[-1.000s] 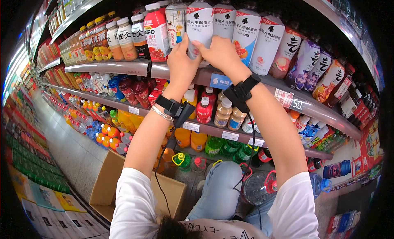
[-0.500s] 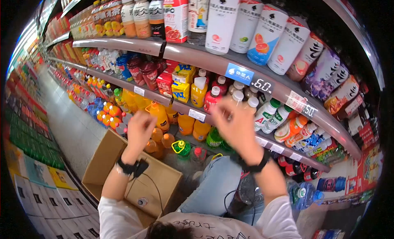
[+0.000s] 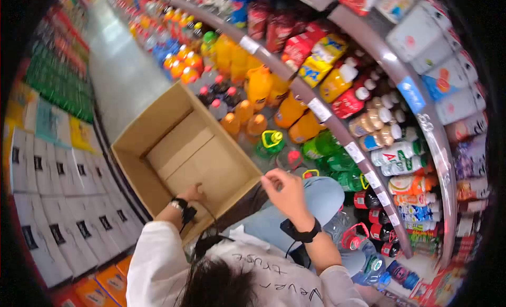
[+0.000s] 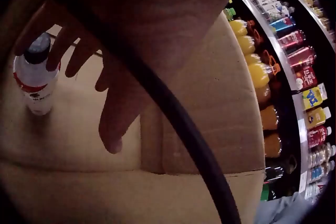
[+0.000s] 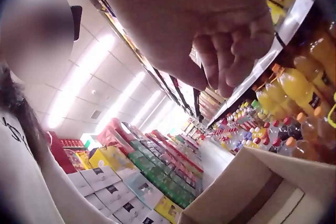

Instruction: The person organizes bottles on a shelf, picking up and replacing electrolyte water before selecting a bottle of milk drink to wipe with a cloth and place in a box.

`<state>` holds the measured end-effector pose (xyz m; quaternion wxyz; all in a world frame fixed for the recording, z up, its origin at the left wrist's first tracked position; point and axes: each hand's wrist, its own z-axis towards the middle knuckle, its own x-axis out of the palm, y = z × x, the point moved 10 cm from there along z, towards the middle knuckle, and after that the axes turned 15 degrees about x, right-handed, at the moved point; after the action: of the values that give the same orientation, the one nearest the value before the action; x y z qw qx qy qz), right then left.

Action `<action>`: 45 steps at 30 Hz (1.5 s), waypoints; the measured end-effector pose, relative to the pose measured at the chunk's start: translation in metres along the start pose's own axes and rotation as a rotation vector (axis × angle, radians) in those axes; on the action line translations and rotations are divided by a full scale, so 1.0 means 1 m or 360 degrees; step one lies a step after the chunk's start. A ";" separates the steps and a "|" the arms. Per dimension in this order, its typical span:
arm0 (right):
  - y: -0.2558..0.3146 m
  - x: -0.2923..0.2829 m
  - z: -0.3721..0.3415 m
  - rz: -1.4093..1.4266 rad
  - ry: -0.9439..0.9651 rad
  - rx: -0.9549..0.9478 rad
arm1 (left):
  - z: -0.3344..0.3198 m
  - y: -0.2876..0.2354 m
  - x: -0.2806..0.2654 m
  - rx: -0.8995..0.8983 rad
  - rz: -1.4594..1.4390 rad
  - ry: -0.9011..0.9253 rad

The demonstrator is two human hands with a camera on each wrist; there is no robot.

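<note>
Since the earlier frame, left hand (image 3: 190, 195) is reaching down into the carton (image 3: 150, 120), fingers loosely extending, gripping nothing; right hand (image 3: 288, 195) is hovering near its right corner, fingers loosely curling, empty. Left wrist view is showing a bottle (image 4: 35, 81) standing inside by the left fingertips, contact unclear; head view is hiding it.
</note>
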<state>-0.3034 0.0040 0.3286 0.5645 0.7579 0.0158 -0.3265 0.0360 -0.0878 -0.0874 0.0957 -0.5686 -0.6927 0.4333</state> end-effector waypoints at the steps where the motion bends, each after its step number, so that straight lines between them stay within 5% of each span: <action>1: -0.001 0.003 0.001 0.0049 0.0021 0.0006 | 0.002 0.001 0.002 0.0038 0.0233 0.0036; 2: 0.001 0.003 -0.001 0.0065 0.0024 0.0021 | -0.017 -0.036 -0.010 -0.0055 0.0418 0.0059; 9: -0.019 -0.002 -0.008 -0.0090 0.0013 0.0206 | -0.050 -0.072 -0.068 -0.0499 0.1041 -0.0220; 12: -0.036 -0.003 -0.013 -0.0127 0.0037 0.0287 | -0.023 0.029 -0.047 -0.0563 0.0650 -0.0084; 18: -0.037 -0.010 -0.020 -0.0172 0.0011 0.0247 | -0.025 0.043 -0.064 -0.0527 0.0678 -0.0702; 21: -0.036 -0.015 -0.019 -0.0174 0.0009 0.0239 | -0.023 0.020 -0.070 -0.0523 0.0546 -0.0531; 24: -0.034 -0.020 -0.021 -0.0162 0.0029 0.0248 | -0.019 -0.012 -0.082 -0.0162 0.0308 -0.0760; 29: -0.035 -0.022 -0.026 -0.0110 0.0067 0.0220 | -0.055 -0.142 -0.127 0.0258 0.0281 -0.1094; 36: -0.023 -0.014 -0.028 -0.0067 0.0129 0.0014 | -0.150 -0.417 -0.143 0.1238 0.0447 -0.1086; 40: 0.013 -0.026 -0.028 -0.0036 0.0126 -0.0198 | -0.187 -0.518 -0.128 0.1537 0.0301 -0.0755; 43: 0.049 -0.059 -0.041 0.0027 -0.0163 -0.0481 | -0.196 -0.582 -0.110 0.1940 -0.0050 -0.0427; 45: 0.043 -0.077 -0.041 0.0032 -0.0232 -0.0360 | -0.201 -0.617 -0.092 0.2064 -0.0243 -0.0197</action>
<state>-0.3272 0.0508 0.4108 0.6492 0.6639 0.0039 -0.3711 -0.2424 -0.0561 0.5048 0.4096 -0.3187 -0.3337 0.7869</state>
